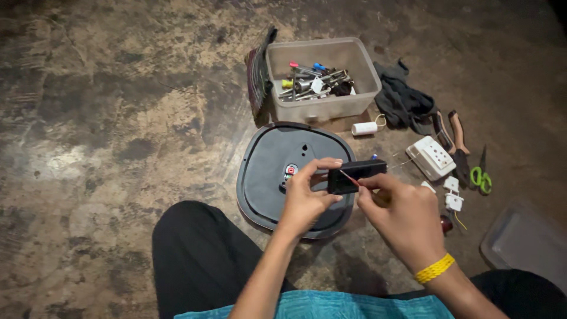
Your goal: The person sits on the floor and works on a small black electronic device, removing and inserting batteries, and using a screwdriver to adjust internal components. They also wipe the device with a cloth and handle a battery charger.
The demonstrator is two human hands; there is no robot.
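Observation:
My left hand (307,195) grips a small black box-shaped part (354,175) by its left end, holding it above a dark rounded base plate (266,171) that lies on the floor. A red and white fitting (290,171) sits near the plate's middle. My right hand (401,210), with a yellow band on the wrist, pinches a thin red wire (349,178) at the front of the black part. Both hands are close together over the plate's right side.
A clear plastic tub (354,103) of metal tools stands behind the plate. To the right lie a dark cloth (404,100), a white spool (364,128), a white socket block (432,156), pliers (456,139), green-handled scissors (481,177), small white connectors (453,194) and a plastic lid (525,245).

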